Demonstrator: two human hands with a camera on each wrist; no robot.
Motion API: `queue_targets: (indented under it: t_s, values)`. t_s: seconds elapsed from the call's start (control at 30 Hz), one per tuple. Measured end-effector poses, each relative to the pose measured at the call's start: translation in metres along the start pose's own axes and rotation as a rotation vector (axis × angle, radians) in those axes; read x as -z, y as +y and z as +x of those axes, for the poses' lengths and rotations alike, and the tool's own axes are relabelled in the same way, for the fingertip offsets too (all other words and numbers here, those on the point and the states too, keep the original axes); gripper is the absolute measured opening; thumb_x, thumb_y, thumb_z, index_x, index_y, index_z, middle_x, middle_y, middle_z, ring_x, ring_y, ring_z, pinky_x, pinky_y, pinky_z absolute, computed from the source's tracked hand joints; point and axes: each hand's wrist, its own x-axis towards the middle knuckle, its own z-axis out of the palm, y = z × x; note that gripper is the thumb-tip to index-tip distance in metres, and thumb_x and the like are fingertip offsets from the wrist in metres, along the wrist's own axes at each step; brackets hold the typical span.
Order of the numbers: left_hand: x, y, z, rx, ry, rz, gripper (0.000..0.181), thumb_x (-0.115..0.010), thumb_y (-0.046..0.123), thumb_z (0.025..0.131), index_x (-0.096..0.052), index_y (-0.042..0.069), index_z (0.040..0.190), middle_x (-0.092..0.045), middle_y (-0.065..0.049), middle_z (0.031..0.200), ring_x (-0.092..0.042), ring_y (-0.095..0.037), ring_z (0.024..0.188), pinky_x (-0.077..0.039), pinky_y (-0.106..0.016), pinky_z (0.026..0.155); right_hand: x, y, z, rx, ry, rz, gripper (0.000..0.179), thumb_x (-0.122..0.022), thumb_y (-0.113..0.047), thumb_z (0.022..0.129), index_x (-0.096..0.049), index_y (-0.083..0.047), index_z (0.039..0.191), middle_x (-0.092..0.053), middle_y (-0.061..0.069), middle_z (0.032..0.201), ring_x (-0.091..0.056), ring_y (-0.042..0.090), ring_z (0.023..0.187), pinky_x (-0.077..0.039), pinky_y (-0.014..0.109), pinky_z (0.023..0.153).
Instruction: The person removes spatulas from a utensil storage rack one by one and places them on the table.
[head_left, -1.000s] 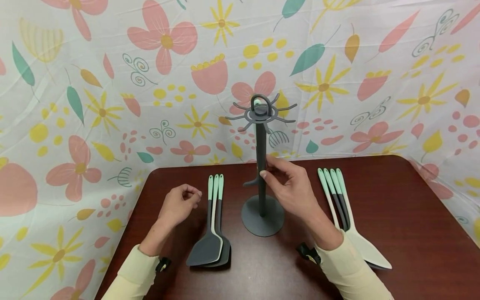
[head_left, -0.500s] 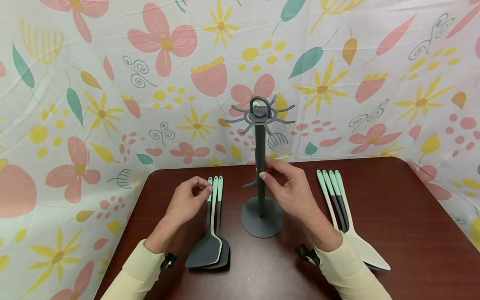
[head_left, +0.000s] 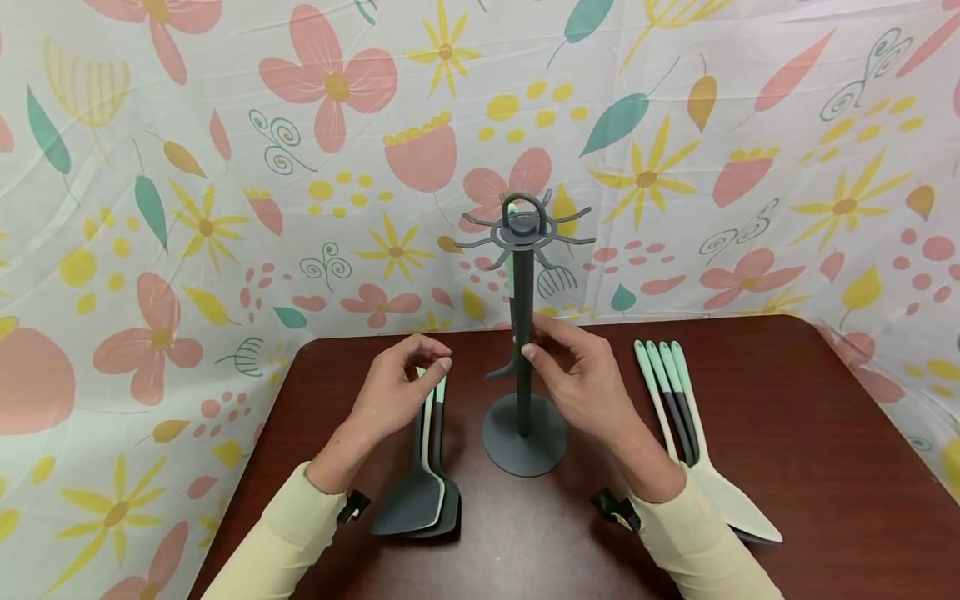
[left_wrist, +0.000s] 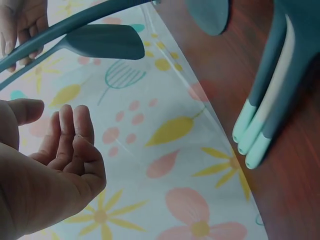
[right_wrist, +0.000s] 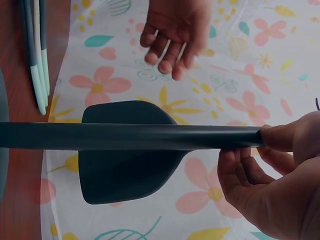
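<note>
A dark grey utensil stand (head_left: 524,317) rises upright from a round base, with a ring of curved hooks on top. My right hand (head_left: 581,375) pinches its pole between thumb and fingers. Behind the pole hangs a dark turner (right_wrist: 130,175) with a mint handle end, its blade pointing down. My left hand (head_left: 397,387) holds nothing; its fingers are loosely bent, left of the pole. Under that hand, in the head view, lies a stack of turners (head_left: 416,504), their mint handle ends partly hidden.
On the right of the dark wooden table (head_left: 810,417) lies another bundle of utensils (head_left: 731,500) with mint handle ends, a cream blade on top. A flowered cloth (head_left: 480,108) hangs right behind the table's back edge.
My left hand has moved right and slightly up, from beside the left stack to above its handle ends, nearer the stand. My right hand stays at the pole.
</note>
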Motion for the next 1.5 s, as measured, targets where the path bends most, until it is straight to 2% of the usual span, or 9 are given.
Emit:
queue_targets:
  t_s: [0.27, 0.47, 0.63, 0.93, 1.27, 1.5]
  values:
    - [-0.009, 0.014, 0.011, -0.056, -0.01, 0.0, 0.006, -0.071, 0.027, 0.104, -0.072, 0.026, 0.11, -0.071, 0.009, 0.1, -0.062, -0.015, 0.084, -0.052, -0.035, 0.076, 0.0, -0.002, 0.001, -0.022, -0.003, 0.005, 0.037, -0.07, 0.0, 0.101, -0.073, -0.013, 0.135, -0.077, 0.008, 0.117, -0.074, 0.022, 0.099, -0.06, 0.024, 0.082]
    - [-0.01, 0.026, 0.02, -0.114, -0.022, -0.022, 0.009, -0.071, 0.026, 0.104, -0.072, 0.024, 0.113, -0.072, 0.01, 0.103, -0.063, -0.015, 0.084, -0.053, -0.033, 0.077, 0.0, -0.003, 0.001, -0.031, -0.003, 0.008, 0.037, -0.07, -0.001, 0.101, -0.073, -0.014, 0.136, -0.077, 0.009, 0.117, -0.074, 0.027, 0.098, -0.06, 0.024, 0.082]
    - [-0.012, 0.035, 0.025, -0.132, -0.033, -0.03, 0.013, -0.071, 0.025, 0.104, -0.071, 0.023, 0.117, -0.072, 0.009, 0.104, -0.062, -0.016, 0.083, -0.054, -0.037, 0.077, 0.0, -0.003, 0.002, -0.043, -0.009, 0.007, 0.037, -0.07, -0.002, 0.101, -0.073, -0.015, 0.136, -0.077, 0.006, 0.115, -0.075, 0.028, 0.095, -0.06, 0.024, 0.079]
    - [-0.018, 0.044, 0.035, -0.172, -0.058, -0.094, 0.021, -0.07, 0.027, 0.105, -0.07, 0.025, 0.126, -0.072, 0.009, 0.111, -0.065, -0.015, 0.09, -0.054, -0.034, 0.078, 0.002, -0.004, 0.002, -0.058, -0.015, -0.008, 0.035, -0.07, -0.004, 0.102, -0.074, -0.015, 0.135, -0.077, 0.003, 0.111, -0.074, 0.03, 0.092, -0.059, 0.024, 0.076]
    - [-0.025, 0.052, 0.041, -0.218, -0.093, -0.167, 0.027, -0.067, 0.025, 0.107, -0.067, 0.023, 0.134, -0.074, 0.007, 0.117, -0.069, -0.011, 0.104, -0.057, -0.037, 0.084, 0.003, -0.005, 0.002, -0.053, -0.039, -0.005, 0.036, -0.069, -0.003, 0.103, -0.073, -0.014, 0.137, -0.077, 0.013, 0.117, -0.073, 0.025, 0.099, -0.058, 0.023, 0.08]
    - [-0.03, 0.056, 0.046, -0.253, -0.107, -0.199, 0.026, -0.066, 0.021, 0.107, -0.068, 0.018, 0.133, -0.074, 0.005, 0.116, -0.07, -0.01, 0.106, -0.058, -0.038, 0.085, 0.004, -0.005, 0.001, -0.076, -0.046, -0.008, 0.038, -0.069, -0.005, 0.103, -0.071, -0.016, 0.14, -0.077, 0.003, 0.116, -0.073, 0.025, 0.097, -0.058, 0.024, 0.076]
